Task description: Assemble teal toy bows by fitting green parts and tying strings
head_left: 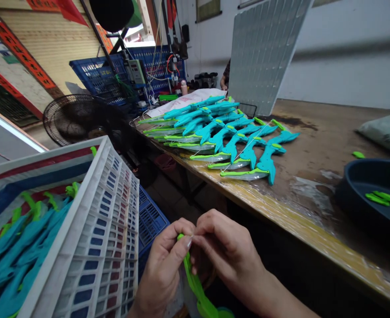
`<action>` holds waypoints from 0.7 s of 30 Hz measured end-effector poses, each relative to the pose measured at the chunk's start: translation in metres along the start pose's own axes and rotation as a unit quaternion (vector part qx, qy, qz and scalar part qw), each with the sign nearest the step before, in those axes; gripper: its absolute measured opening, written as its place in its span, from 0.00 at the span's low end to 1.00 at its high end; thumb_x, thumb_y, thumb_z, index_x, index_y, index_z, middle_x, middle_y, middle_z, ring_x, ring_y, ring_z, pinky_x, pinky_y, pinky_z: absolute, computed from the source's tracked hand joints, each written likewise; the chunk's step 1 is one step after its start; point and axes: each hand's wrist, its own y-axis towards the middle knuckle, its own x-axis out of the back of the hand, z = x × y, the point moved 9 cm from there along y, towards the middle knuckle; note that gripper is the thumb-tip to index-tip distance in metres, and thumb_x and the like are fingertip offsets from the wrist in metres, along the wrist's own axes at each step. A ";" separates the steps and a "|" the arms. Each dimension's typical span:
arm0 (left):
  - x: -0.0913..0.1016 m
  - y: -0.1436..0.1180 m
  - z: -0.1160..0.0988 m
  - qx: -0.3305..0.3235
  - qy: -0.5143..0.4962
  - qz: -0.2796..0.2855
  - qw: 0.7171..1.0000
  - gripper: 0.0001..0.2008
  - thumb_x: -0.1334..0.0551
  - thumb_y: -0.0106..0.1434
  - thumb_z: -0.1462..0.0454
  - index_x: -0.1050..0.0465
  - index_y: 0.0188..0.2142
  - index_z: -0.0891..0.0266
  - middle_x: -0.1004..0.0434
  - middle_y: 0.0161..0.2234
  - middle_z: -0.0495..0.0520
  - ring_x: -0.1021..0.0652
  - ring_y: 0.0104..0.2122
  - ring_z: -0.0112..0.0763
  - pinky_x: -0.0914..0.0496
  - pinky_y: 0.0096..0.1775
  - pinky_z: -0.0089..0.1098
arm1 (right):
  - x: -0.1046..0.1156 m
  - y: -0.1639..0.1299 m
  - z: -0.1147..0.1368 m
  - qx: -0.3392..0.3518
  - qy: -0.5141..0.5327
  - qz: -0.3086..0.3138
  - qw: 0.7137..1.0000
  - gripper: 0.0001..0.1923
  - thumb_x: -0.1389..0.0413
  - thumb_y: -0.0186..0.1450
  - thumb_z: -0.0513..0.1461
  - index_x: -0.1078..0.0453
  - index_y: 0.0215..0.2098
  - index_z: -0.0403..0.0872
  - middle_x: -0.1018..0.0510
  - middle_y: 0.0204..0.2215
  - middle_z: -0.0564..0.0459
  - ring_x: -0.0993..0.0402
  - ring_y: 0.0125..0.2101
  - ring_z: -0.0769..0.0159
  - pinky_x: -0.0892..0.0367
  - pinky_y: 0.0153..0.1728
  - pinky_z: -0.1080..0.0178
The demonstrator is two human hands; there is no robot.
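Observation:
Low in the view, my left hand (160, 269) is closed around the green limb of a toy bow (197, 285), thumb and forefinger near its tip. My right hand (232, 249) meets it at that tip with thumb and forefinger pinched together. What sits in this pinch is too small to make out. The lower part of the bow runs out of the picture. On the table beyond lies an overlapping row of teal and green toy bows (229, 137), some with thin white strings across them.
At left stands a white plastic crate (107, 176) with more teal and green toy bows (25, 251) inside. A dark blue basin (345, 185) on the table's right holds green pieces (385, 198). A fan (70, 117) and a grey panel (264, 53) stand behind; another person's arm (225, 79) shows there.

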 end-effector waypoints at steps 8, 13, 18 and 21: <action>0.008 -0.001 0.012 0.007 -0.009 -0.035 0.999 0.08 0.34 0.67 0.58 0.23 0.38 0.60 0.31 0.29 0.47 0.30 0.23 0.22 0.32 0.24 0.22 | -0.003 -0.012 -0.009 -0.047 0.040 -0.080 0.995 0.06 0.47 0.72 0.34 0.33 0.36 0.47 0.30 0.32 0.55 0.30 0.28 0.73 0.33 0.27 0.71; 0.013 -0.002 0.013 0.007 0.018 -0.082 0.996 0.11 0.34 0.67 0.57 0.24 0.34 0.62 0.32 0.27 0.47 0.31 0.23 0.22 0.34 0.23 0.22 | -0.013 -0.015 -0.031 -0.182 0.175 -0.041 0.967 0.08 0.44 0.72 0.40 0.30 0.35 0.46 0.27 0.31 0.55 0.26 0.22 0.74 0.29 0.23 0.71; 0.009 0.003 0.011 0.019 0.036 -0.075 0.996 0.14 0.35 0.67 0.55 0.27 0.30 0.63 0.35 0.22 0.46 0.34 0.20 0.21 0.37 0.21 0.22 | -0.021 -0.016 -0.041 -0.283 0.295 -0.006 0.913 0.12 0.39 0.69 0.43 0.35 0.32 0.46 0.25 0.24 0.56 0.23 0.20 0.67 0.27 0.22 0.67; 0.011 0.004 0.014 0.039 0.036 -0.082 0.995 0.14 0.34 0.65 0.55 0.27 0.29 0.63 0.36 0.21 0.45 0.34 0.19 0.21 0.38 0.20 0.21 | -0.011 -0.011 -0.031 -0.211 0.218 -0.006 0.953 0.09 0.42 0.71 0.39 0.34 0.33 0.46 0.26 0.31 0.54 0.23 0.24 0.70 0.26 0.25 0.68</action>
